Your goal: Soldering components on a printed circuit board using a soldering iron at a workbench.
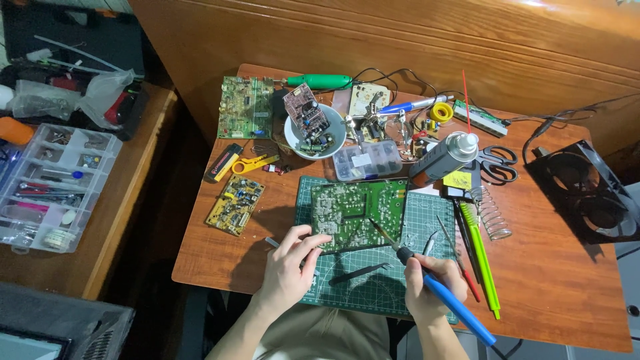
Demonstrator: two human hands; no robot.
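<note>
board: green circuit board (351,213), solder side up, flat on the green mat (427,220), mid-table, just ahead of both hands
board look: pale solder dots and tracks all over, near-left corner under fingers
left hand: (291,263) fingers pressed down on the board's near-left edge, pinning it; nothing pinched as far as I can see
right hand: (427,283) closed round the blue soldering iron (427,277), pen grip; tip over the board's right-centre; contact probably, too small to tell
nearby: black tweezers (360,273) on mat between the hands; spray can (443,159) and parts box (367,160) just behind the board; coil stand (492,215) to the right
risk 1: board only held at one corner, could pivot under tip pressure and smear a joint
risk 2: left fingers near a hot tip, burn if iron slips left
risk 3: iron lingering may lift a pad
risk 4: spray can near the heat
</note>
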